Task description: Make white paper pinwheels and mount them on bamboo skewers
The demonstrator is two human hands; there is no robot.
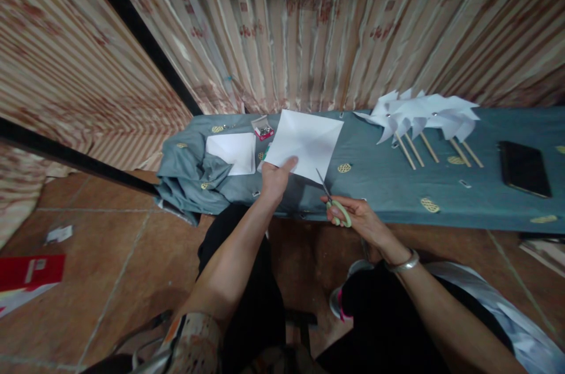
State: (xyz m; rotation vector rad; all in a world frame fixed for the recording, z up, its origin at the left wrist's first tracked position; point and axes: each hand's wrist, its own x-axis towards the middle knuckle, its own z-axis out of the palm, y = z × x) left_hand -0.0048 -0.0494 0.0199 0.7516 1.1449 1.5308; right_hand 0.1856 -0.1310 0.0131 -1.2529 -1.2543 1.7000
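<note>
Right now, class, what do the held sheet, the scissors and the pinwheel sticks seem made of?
Sheet: matte white paper, judging by its thin, flat edges.
Scissors: smooth pale-green handles, probably plastic; slim dark blades, likely metal.
Sticks: apparently wood, from their pale tan colour and dull finish.

The paper [309, 141] is white; the scissors [328, 195] have pale green handles [346, 214]. Yellow ovals [344, 168] dot the blue-grey cloth [379, 194].

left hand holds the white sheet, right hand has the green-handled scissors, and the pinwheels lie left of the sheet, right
The side is wrong: the pinwheels lie right of the white sheet, as the head view shows. The left hand holds the sheet, the right hand the green-handled scissors.
</note>
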